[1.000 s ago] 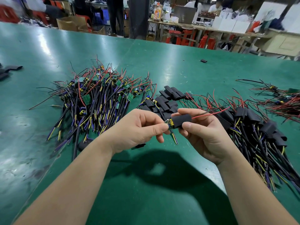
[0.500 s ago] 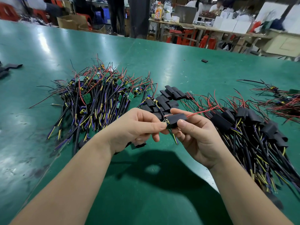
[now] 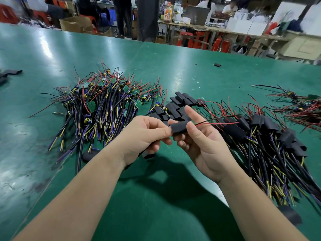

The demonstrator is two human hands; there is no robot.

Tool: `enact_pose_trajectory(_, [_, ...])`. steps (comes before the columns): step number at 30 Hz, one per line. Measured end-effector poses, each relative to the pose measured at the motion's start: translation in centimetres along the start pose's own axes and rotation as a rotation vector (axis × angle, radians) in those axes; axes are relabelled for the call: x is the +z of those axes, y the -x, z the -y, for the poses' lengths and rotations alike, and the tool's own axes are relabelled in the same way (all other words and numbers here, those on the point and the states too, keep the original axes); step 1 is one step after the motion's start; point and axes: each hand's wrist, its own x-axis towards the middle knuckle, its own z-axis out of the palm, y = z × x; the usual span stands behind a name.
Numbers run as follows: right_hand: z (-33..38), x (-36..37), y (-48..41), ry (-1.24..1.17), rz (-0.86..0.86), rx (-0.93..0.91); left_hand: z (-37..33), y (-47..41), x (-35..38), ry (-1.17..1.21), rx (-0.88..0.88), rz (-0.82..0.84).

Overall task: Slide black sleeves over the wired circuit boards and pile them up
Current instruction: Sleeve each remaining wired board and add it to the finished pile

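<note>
A black sleeve point(image 3: 178, 128) sits between my two hands above the green table point(image 3: 173, 70). My left hand point(image 3: 144, 134) pinches its left end between thumb and fingers. My right hand point(image 3: 199, 141) holds its right end with the thumb on top, index finger raised. Red and black wires point(image 3: 220, 122) stick out of the sleeve to the right; the board inside is hidden. A pile of bare wired boards point(image 3: 104, 105) lies at the left. Loose black sleeves point(image 3: 180, 105) lie just behind my hands. Sleeved boards point(image 3: 271, 136) are piled at the right.
More red-wired pieces point(image 3: 302, 108) lie at the far right. One stray sleeve point(image 3: 217, 65) lies far back on the table, and black pieces point(image 3: 10, 73) lie at the left edge. Benches, boxes and people fill the background.
The sleeve has slid left over the board, whose yellow end no longer shows. My right index finger has lifted off the sleeve.
</note>
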Motion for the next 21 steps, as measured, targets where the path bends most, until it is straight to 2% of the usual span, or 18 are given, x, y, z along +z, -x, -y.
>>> enact_pose_trajectory(4, [-0.1, 0.2, -0.3, -0.004, -0.087, -0.010, 0.0, -0.1, 0.8, 0.056, -0.041, -0.043])
enact_pose_trajectory(8, [1.4, -0.1, -0.7, -0.046, -0.207, -0.023, -0.5, 0.1, 0.8, 0.112, -0.077, 0.034])
enact_pose_trajectory(10, [2.9, -0.6, -0.8, -0.060, -0.277, -0.061, -0.6, 0.1, 0.3, 0.141, -0.116, 0.020])
enact_pose_trajectory(13, [5.3, -1.8, -0.6, 0.069, -0.371, -0.147, -0.7, -0.3, -0.6, 0.216, -0.119, -0.121])
enact_pose_trajectory(15, [6.4, -2.8, -0.4, 0.221, -0.452, -0.235, -0.5, -0.8, -1.6, 0.175, -0.074, -0.330])
enact_pose_trajectory(16, [6.7, -3.6, -0.3, 0.389, -0.526, -0.294, -0.2, -1.1, -2.4, 0.012, -0.034, -0.472])
enact_pose_trajectory(18, [7.0, -5.4, -0.1, 0.924, -0.721, -0.422, 0.6, -1.5, -4.1, -0.566, 0.045, -0.718])
enact_pose_trajectory(20, [7.1, -6.8, 0.1, 1.371, -0.873, -0.518, 1.3, -1.5, -5.4, -1.061, 0.029, -0.845])
enact_pose_trajectory(21, [7.2, -7.3, 0.2, 1.480, -0.907, -0.535, 1.7, -1.6, -5.8, -1.196, -0.012, -0.874])
